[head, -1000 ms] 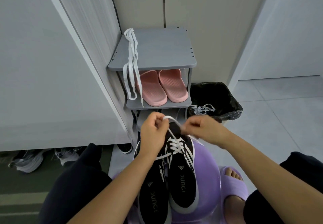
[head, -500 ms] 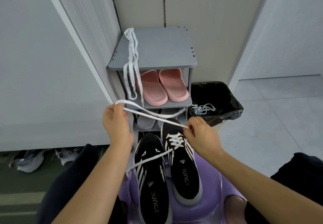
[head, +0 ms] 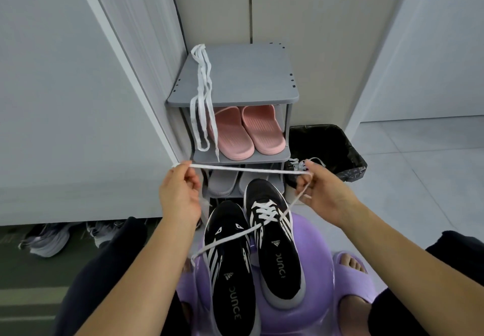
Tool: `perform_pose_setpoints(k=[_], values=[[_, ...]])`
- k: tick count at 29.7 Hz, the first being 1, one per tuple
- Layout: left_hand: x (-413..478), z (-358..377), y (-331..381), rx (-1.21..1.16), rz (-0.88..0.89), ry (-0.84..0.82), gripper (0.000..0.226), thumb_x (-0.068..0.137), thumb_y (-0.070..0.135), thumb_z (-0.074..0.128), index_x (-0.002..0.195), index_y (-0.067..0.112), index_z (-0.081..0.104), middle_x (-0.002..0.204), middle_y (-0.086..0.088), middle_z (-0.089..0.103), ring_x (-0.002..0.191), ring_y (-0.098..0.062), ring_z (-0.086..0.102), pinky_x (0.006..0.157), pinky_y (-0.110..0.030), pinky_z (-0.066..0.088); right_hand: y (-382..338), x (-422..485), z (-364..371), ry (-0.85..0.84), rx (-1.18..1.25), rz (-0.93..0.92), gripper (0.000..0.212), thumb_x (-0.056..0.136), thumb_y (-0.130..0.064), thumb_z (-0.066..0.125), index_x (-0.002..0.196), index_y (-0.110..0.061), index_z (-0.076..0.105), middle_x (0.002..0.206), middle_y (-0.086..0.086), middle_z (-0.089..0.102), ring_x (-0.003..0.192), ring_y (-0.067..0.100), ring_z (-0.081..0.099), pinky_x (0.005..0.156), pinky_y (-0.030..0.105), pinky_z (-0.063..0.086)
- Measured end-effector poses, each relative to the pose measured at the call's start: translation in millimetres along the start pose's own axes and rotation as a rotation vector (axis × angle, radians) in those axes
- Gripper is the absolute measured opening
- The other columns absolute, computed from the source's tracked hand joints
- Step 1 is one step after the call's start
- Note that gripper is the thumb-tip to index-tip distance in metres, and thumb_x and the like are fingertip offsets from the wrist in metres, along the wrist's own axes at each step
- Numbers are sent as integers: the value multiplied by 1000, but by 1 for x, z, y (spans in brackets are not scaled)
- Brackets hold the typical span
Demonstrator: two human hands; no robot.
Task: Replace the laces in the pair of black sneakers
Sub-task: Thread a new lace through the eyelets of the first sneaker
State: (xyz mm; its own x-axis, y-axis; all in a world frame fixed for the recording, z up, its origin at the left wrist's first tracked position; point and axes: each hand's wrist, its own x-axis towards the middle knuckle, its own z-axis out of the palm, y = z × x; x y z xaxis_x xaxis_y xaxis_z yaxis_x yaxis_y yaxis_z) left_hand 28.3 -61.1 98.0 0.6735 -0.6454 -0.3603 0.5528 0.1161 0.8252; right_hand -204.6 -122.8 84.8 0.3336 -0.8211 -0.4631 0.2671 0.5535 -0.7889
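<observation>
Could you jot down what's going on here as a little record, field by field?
Left hand: pinches white lace
Right hand: pinches same lace, stretched straight between hands
Laced sneaker: on purple stool, lace runs up to right hand
Other sneaker: beside it, eyelets look bare
Spare laces: draped over grey rack

Black sneakers on purple stool

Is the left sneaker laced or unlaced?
Unlaced: the left sneaker shows no lacing; a white lace from the right sneaker crosses it.
</observation>
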Motion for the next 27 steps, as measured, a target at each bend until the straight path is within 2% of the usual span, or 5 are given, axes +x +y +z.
perform_pose_setpoints(k=[4,7,10,16,27], values=[[-9,2,-2,107,30,-51,20,91,11,55,71,13,57,50,7,59,46,-3,45,48,-13,39,10,10,-18,219,-357,62,35,92,-25,55,60,-10,52,68,5,56,64,15,50,68,26,44],[-33,9,-20,341,19,-233,17,88,9,58,72,11,63,56,3,65,45,-3,47,50,-15,40,12,12,-9,180,-866,-329,23,91,-21,57,72,-9,61,75,-2,54,72,13,48,77,29,44],[-57,19,-37,422,-31,-406,14,86,8,60,73,9,65,55,5,62,48,-5,46,54,-19,35,17,-3,24,-114,-841,-425,16,93,-18,53,98,-12,67,89,-8,61,83,2,56,79,8,42],[-55,25,-42,311,-152,-364,14,84,9,62,70,10,61,49,5,45,47,-6,37,48,-17,30,12,-7,30,-265,-768,-251,24,93,-18,54,70,-14,60,64,-6,59,60,4,51,65,13,42],[-29,13,-16,128,-146,-135,10,86,10,62,78,14,63,59,5,65,50,-3,52,46,-14,45,-34,1,-27,187,-1034,-235,31,83,-9,52,52,-9,47,57,4,47,55,14,39,53,23,30]])
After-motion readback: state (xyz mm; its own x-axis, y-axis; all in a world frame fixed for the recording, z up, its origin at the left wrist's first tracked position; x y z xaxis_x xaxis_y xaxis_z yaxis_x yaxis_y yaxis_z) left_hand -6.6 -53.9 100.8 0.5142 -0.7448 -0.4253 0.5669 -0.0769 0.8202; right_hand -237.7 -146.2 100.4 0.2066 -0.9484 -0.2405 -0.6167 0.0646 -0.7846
